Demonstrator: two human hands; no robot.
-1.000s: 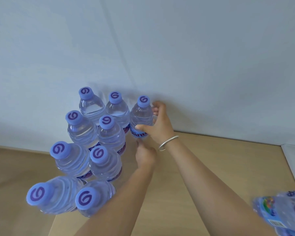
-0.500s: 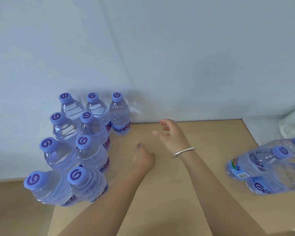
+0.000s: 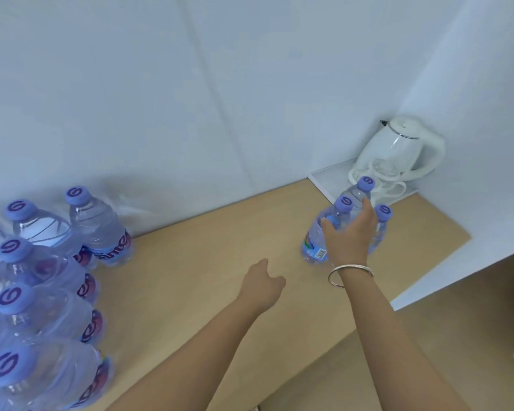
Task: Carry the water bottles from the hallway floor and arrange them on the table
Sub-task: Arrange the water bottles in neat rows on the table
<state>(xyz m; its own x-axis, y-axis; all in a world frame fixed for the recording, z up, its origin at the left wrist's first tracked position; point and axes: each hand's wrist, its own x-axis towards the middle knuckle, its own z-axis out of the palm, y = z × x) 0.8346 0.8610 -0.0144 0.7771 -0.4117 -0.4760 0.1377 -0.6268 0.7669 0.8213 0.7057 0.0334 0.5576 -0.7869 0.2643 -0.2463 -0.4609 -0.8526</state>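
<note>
Several clear water bottles with purple caps stand in rows at the left of the wooden table; the nearest to the centre is a bottle with a purple label. Three more bottles stand together at the right, one with a barcode label. My right hand, a silver bangle on its wrist, wraps thumb and fingers around this right group, gripping the front bottle. My left hand hovers over the middle of the table, fingers loosely curled, holding nothing.
A white electric kettle and white cups sit on a white tray in the far right corner, just behind the three bottles. White walls close the back and right. The table's front edge runs diagonally at lower right.
My right hand let go of the bottle in the left rows, swung right and now grips a bottle in the right group. The view turned right, showing the kettle.
</note>
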